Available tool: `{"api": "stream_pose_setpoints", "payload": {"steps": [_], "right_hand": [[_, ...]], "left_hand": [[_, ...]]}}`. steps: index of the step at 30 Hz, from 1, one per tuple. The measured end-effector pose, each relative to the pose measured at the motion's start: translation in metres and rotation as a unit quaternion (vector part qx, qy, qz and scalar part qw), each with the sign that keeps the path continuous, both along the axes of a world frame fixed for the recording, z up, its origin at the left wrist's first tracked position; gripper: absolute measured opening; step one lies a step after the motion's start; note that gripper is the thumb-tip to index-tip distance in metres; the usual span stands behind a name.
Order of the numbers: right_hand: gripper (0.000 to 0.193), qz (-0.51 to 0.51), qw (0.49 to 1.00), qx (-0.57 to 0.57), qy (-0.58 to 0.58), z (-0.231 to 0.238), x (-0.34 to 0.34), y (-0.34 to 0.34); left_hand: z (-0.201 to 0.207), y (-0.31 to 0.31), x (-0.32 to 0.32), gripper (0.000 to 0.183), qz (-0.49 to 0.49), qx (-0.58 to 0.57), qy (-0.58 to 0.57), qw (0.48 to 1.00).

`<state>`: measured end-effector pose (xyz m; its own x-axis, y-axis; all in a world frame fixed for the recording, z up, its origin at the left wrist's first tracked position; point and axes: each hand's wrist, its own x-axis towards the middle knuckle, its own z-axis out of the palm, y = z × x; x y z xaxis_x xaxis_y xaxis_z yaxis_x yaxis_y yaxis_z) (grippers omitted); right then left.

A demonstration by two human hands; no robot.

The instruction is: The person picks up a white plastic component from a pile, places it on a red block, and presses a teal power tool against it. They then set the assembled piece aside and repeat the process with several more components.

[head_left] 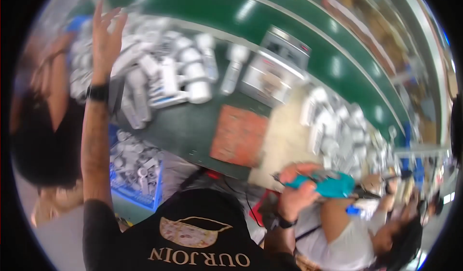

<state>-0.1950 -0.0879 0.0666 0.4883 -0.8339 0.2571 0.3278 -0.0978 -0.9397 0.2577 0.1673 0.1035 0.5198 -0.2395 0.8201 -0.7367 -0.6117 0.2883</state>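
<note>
Spreading our left hand (pixel 107 37) wide by heaped white parts (pixel 167 76), right hand (pixel 295 200) gripping a teal tool (pixel 337 186), we've apparently plenty left, finished count unclear.

The left arm (pixel 98 150) is stretched far forward, nearly straight, along the view's left side. The left hand (pixel 107 39) is raised at its end, fingers spread apart and blurred. The right arm (pixel 280 239) is held closer to the torso; the right hand (pixel 296 199) is curled in a grip.
</note>
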Motion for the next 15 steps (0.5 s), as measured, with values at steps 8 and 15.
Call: {"api": "stream_pose_setpoints", "payload": {"steps": [8, 15], "right_hand": [[0.066, 0.051, 0.998, -0.022, 0.021, 0.006, -0.028, 0.006], [0.066, 0.039, 0.999, -0.015, 0.023, 0.008, -0.046, 0.013]], "left_hand": [[-0.063, -0.298, -0.255, 0.034, -0.471, -0.004, -0.003, 0.882], [-0.100, -0.405, -0.284, 0.039, -0.341, 0.201, 0.252, 0.883]]}}
